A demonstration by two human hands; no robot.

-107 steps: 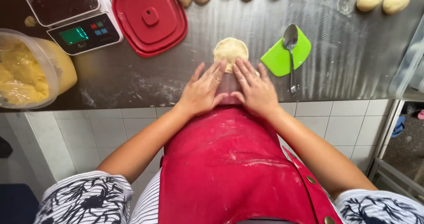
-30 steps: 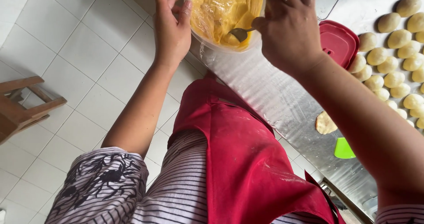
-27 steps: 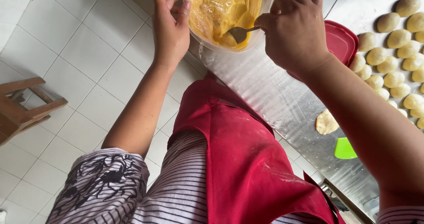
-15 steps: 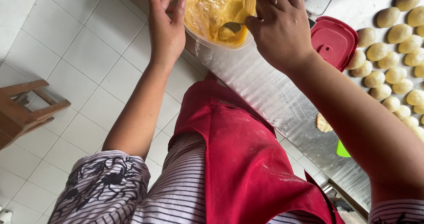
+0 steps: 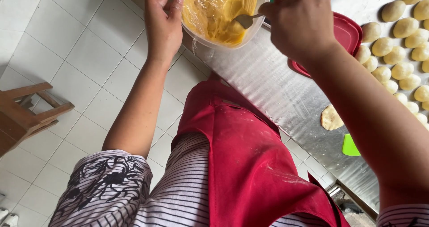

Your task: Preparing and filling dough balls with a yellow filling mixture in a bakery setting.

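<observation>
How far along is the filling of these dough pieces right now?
Done: many dough balls sit shaped on the steel counter, and one flattened disc lies ready. In hand: the left hand steadies the tub of yellow filling while the right hand scoops with a spoon. Left: the disc has no filling.

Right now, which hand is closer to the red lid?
The right hand. It holds the spoon just above the red lid; the left hand is across the bowl, on its far side.

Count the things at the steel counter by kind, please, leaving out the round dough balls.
Clear tub of yellow filling: 1
Spoon: 1
Red lid: 1
Flattened dough disc: 1
Green scraper: 1
Total: 5
</observation>
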